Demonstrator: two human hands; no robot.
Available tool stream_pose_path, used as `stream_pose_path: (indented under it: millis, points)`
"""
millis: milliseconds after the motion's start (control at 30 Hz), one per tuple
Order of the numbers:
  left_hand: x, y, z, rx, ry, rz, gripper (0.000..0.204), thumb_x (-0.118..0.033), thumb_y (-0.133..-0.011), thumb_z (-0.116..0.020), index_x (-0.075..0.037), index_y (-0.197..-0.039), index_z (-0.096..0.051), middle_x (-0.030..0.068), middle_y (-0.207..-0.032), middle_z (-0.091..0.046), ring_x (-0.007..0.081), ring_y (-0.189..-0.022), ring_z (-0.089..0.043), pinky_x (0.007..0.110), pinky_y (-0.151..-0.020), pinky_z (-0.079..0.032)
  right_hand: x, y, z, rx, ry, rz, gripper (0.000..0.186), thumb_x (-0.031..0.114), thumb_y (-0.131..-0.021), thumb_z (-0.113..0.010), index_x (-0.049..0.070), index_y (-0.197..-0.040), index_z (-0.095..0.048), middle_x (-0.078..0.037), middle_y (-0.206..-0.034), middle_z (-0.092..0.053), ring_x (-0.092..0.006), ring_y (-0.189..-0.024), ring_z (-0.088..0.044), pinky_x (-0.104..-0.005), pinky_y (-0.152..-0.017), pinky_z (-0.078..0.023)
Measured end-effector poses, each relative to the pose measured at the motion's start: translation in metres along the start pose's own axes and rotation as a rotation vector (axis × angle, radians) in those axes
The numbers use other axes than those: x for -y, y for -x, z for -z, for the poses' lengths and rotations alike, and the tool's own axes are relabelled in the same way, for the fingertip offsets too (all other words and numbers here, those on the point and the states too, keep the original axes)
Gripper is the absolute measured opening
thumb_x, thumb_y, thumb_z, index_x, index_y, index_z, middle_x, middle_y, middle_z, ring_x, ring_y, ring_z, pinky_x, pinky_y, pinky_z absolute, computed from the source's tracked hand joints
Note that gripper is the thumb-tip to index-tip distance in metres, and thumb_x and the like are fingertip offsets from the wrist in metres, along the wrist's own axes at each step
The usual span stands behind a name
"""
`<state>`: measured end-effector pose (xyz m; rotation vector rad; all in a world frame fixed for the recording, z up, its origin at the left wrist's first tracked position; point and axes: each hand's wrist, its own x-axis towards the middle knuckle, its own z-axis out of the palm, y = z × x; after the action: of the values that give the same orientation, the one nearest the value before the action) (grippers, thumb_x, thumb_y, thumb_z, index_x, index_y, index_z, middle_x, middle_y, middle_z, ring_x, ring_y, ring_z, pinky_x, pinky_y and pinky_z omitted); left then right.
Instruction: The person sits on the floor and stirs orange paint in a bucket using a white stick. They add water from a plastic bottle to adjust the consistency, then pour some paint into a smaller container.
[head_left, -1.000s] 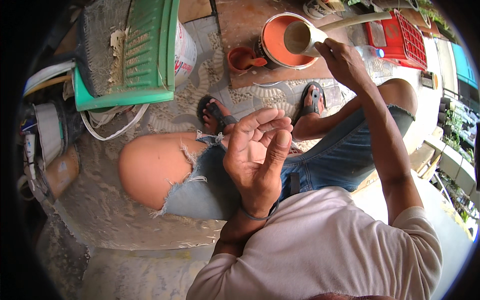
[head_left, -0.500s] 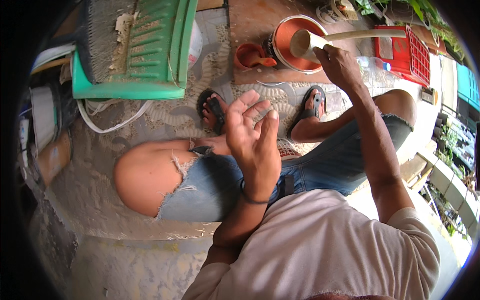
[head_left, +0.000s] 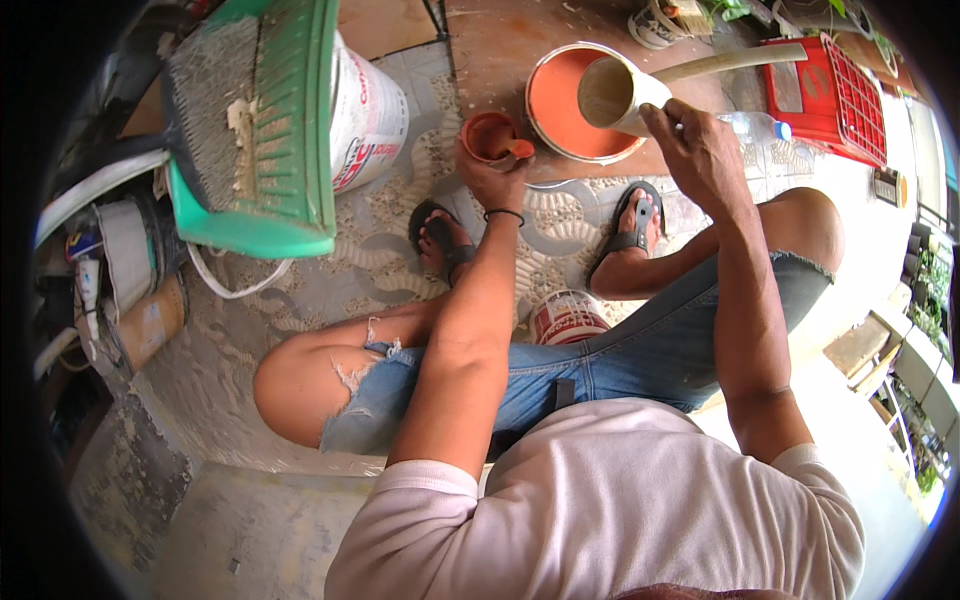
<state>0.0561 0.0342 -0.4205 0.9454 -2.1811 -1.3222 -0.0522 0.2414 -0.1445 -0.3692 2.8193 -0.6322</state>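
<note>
My left hand point(head_left: 492, 182) is wrapped round a small reddish cup point(head_left: 474, 132) with orange paint on its inside. An orange-coated tool point(head_left: 518, 148), its kind unclear, leans out over the cup's rim. To the right stands a round bucket of orange paint point(head_left: 556, 98). Over the right part of that bucket, my right hand point(head_left: 697, 150) grips a beige dipper point(head_left: 645, 98), its cup tilted with the mouth toward the left. The dipper's long pale handle point(head_left: 735, 61) reaches off to the right. What the dipper contains cannot be made out.
A green dustpan point(head_left: 315, 120) with a dusty brush point(head_left: 215, 105) rests by a white bucket point(head_left: 368, 115) at left. A clear bottle point(head_left: 750, 128) and red crate point(head_left: 825, 100) are at right. A reddish board point(head_left: 490, 50) lies under the paint. Another bucket point(head_left: 568, 318) sits between my legs.
My left hand has gone from raised and open above my lap to closed round the small cup. My right hand still holds the dipper over the bucket. The view has shifted slightly.
</note>
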Motion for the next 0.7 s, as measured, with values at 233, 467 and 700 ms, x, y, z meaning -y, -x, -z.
stream_pose_path:
  millis: [233, 467, 700]
  points:
    - [0.006, -0.021, -0.019, 0.02, 0.3, -0.051, 0.09, -0.007, -0.06, -0.097, -0.007, -0.14, -0.055, 0.0148, -0.132, -0.064, 0.0335, -0.122, -0.065, 0.043, -0.107, -0.051, -0.009, -0.003, -0.031, 0.022, 0.171, 0.132, 0.041, 0.04, -0.105, -0.062, 0.004, -0.089, -0.071, -0.022, -0.071, -0.068, -0.0418, -0.069, -0.07, -0.051, -0.065, -0.053]
    - [0.003, -0.005, 0.012, 0.051, 0.22, -0.148, 0.089, -0.007, -0.062, -0.095, -0.008, -0.141, -0.055, 0.015, -0.133, -0.062, 0.0356, -0.125, -0.063, 0.044, -0.106, -0.052, -0.001, -0.016, -0.062, 0.122, 0.241, 0.033, 0.042, 0.043, -0.102, -0.06, 0.005, -0.096, -0.078, -0.023, -0.083, -0.074, -0.043, -0.08, -0.074, -0.0536, -0.075, -0.057]
    - [-0.013, 0.002, 0.024, 0.076, 0.241, -0.115, 0.086, -0.004, -0.065, -0.09, -0.007, -0.142, -0.054, 0.0161, -0.137, -0.06, 0.0378, -0.128, -0.061, 0.045, -0.107, -0.052, 0.001, -0.017, -0.08, 0.098, 0.258, 0.074, 0.047, 0.043, -0.105, -0.057, 0.003, -0.087, -0.074, -0.026, -0.076, -0.071, -0.0454, -0.074, -0.072, -0.0558, -0.072, -0.056]
